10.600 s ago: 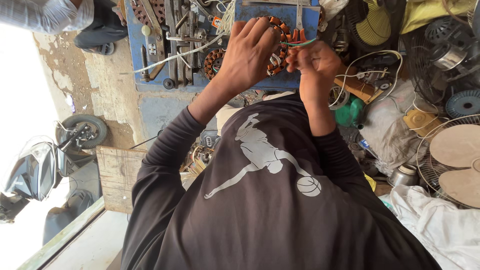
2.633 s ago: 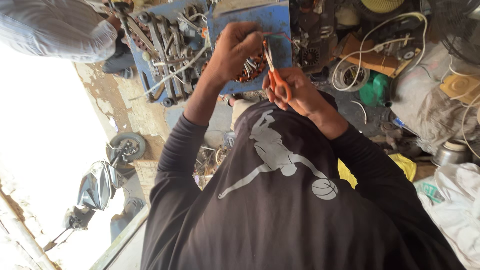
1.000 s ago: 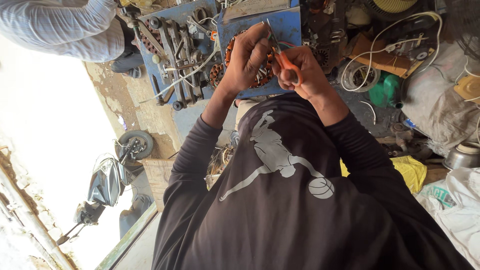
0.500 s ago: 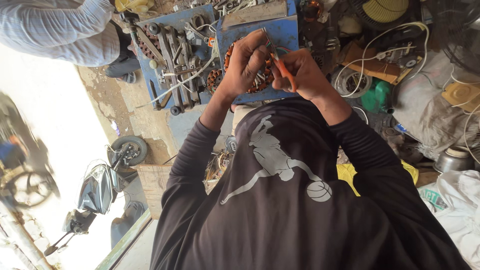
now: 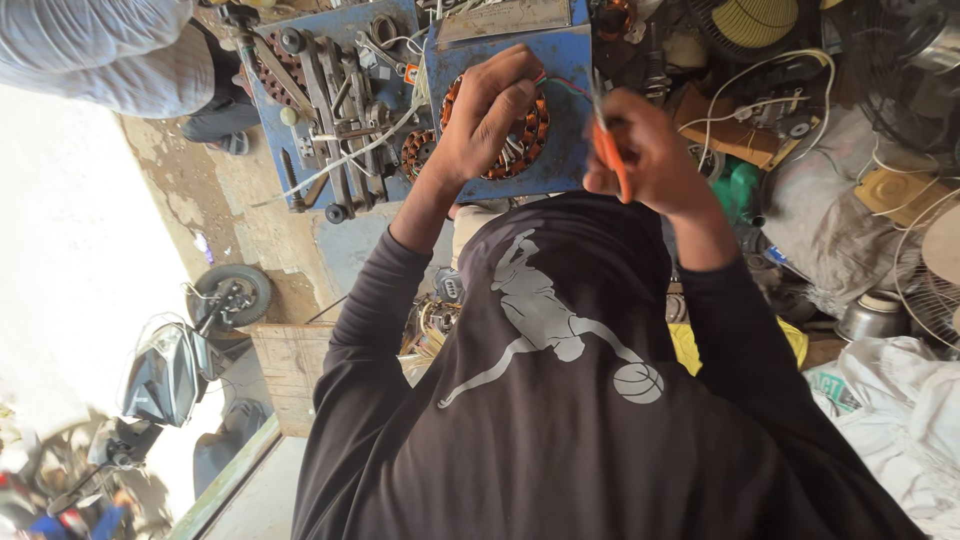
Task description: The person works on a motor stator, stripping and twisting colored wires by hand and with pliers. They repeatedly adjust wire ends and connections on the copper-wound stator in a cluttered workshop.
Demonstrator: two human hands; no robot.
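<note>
Left hand closed over a ring-shaped motor winding of copper coils, fingers curled across its upper rim, palm hiding the middle. Right hand wrapped tight around orange-handled scissors, blades pointing up past the knuckles, tip just beside thin red and green wires running off the winding toward the right fingers. Whether blades touch the wires: cannot tell.

Directly behind both hands, a blue metal box, winding resting against its face. Left of the left fingers, a blue tray crowded with grey tools, a second copper coil and a white cable laid across it. Beyond that tray, the light striped sleeve of another person. Right of the right fingers, looped white cord, cardboard scraps, a green plastic piece and a fan grille at the far edge; a steel bowl below it, near crumpled white cloth.

Below the hands, own dark long-sleeved shirt with a pale grey figure print, blocking sight of anything under the wrists. Far to the lower left, well apart from the fingers, a wooden crate and a parked scooter.
</note>
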